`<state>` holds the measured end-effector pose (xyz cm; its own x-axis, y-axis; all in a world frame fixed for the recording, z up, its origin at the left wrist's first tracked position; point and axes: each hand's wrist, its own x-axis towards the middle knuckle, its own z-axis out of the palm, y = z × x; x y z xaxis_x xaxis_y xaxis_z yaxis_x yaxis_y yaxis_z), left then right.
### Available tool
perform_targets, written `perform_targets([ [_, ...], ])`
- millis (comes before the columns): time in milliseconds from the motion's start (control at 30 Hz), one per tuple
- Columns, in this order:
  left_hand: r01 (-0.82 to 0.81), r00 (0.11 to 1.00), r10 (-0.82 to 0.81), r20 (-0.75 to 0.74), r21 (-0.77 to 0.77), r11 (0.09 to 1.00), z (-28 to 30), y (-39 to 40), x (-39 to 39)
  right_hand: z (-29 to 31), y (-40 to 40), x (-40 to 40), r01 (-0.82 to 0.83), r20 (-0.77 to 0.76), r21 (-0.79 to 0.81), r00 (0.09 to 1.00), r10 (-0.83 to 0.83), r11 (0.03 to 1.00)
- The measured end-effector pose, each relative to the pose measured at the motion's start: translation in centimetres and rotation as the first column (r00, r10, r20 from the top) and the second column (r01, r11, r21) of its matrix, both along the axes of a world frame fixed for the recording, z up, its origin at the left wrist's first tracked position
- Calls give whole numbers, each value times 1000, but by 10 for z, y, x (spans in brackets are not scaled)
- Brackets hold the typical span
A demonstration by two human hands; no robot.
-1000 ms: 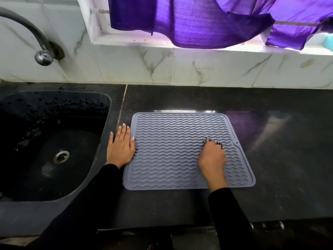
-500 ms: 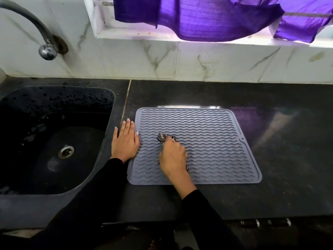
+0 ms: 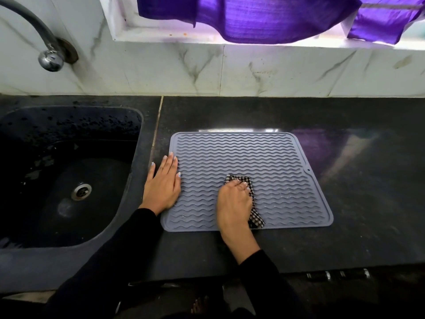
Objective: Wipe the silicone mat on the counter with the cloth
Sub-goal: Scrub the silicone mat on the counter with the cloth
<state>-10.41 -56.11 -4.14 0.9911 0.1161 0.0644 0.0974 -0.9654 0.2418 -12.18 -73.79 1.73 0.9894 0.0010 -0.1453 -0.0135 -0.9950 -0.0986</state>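
Note:
A grey silicone mat (image 3: 271, 162) with wavy ridges lies flat on the black counter (image 3: 358, 203). My right hand (image 3: 233, 203) grips a small black-and-white checked cloth (image 3: 254, 217) and holds it down on the mat's near middle part. Most of the cloth is hidden under the hand; its ends stick out past the fingers and near the mat's front edge. My left hand (image 3: 162, 185) lies flat with straight fingers on the mat's left edge, half on the counter.
A wet black sink (image 3: 34, 247) with a metal drain (image 3: 81, 191) sits left of the mat. A tap (image 3: 49, 58) curves over it from the marble wall. Purple cloth (image 3: 264, 17) hangs at the window ledge above. The counter's front edge runs close below my wrists.
My right hand swept the cloth left across the mat, then back right toward the middle. The left hand stayed on the mat's left edge.

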Motion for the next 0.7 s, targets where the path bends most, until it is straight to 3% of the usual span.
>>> perform_targets([
  [167, -5, 1000, 4, 19, 11, 1000, -3, 1, 1, 3, 18, -16, -171, 76, 58, 983, 166, 984],
  [233, 0, 1000, 0, 23, -1, 1000, -2, 0, 1, 9, 12, -16, -218, 121, 165, 972, 199, 962],
  [333, 9, 1000, -9, 9, -52, 999, 1, 3, 0, 30, -20, 0, -126, 12, 500, 990, 138, 857],
  [400, 10, 1000, -11, -12, -100, 995, 4, 5, 0, 44, -48, 7, -34, 7, 572, 999, 37, 819],
  [467, -14, 1000, 13, -4, -156, 988, 6, 4, -1, 50, -67, 5, -35, 130, 426, 991, -23, 904],
  [533, -51, 998, 54, 13, -160, 986, 7, 0, -6, 43, -72, -4, -88, 185, 230, 982, 45, 969],
  [633, -99, 995, 99, -4, -97, 990, 5, -9, -15, 11, -64, -21, -196, 104, 71, 977, 188, 978],
  [700, -132, 991, 131, -11, -67, 989, 4, -13, -23, -15, -62, -26, -256, 207, 22, 947, 246, 966],
])
